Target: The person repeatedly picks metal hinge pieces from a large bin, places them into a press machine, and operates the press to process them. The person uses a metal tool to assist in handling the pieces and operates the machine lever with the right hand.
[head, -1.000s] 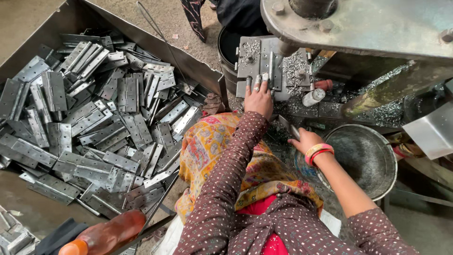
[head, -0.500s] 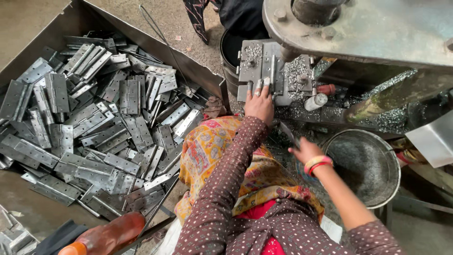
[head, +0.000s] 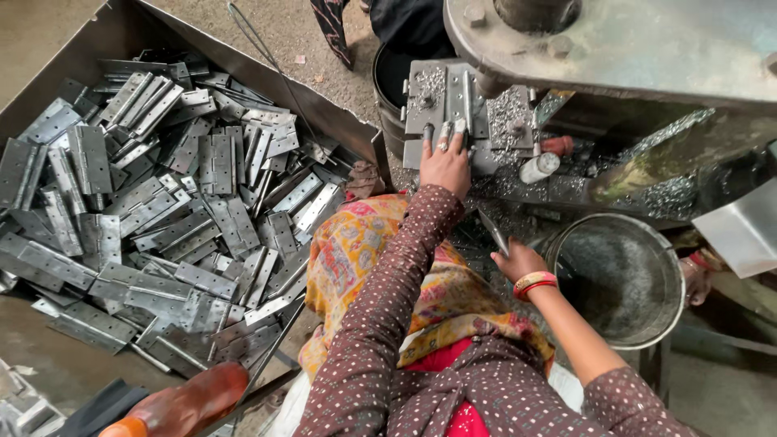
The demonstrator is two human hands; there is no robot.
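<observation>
L grip (head: 446,162) flat on hinge plate (head: 447,99) — R grip (head: 518,260) holds rod (head: 492,232).

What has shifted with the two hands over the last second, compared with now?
The right hand has drawn back from the press towards the body, gripping a thin flat metal strip by the round steel bucket. The left hand stays with its fingertips on the grey metal die plate. The heap of grey steel hinges in the metal tray is unchanged.

Right hand (head: 518,260) lower, nearer body
</observation>
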